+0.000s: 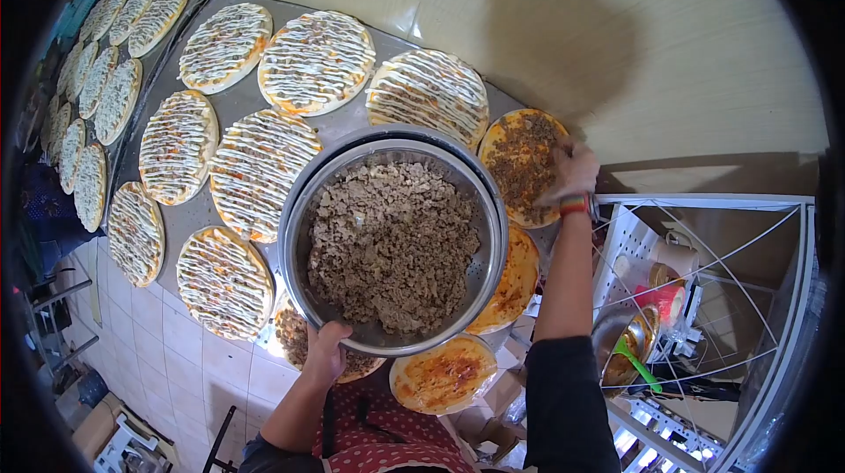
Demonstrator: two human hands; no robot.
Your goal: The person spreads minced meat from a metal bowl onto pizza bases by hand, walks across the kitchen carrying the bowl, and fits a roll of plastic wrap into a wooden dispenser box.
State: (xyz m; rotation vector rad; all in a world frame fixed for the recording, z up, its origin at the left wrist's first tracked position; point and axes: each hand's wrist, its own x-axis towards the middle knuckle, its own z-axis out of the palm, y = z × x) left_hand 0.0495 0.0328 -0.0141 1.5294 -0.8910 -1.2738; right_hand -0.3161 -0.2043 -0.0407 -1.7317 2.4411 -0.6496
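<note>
Left hand [326,352]: thumb over the steel bowl [392,352], gripping its near rim; other fingers hidden.
Right hand [574,176]: blurred fingers, opening unclear, at the crumb-topped round [519,156]; forearm reaches forward.
Crumbled filling [396,244]: brown, coarse, inside the bowl.
Table [191,220]: narrow gaps between white-striped rounds [264,174]; wall [704,33] beyond, white rack [704,201] rightward.
</note>
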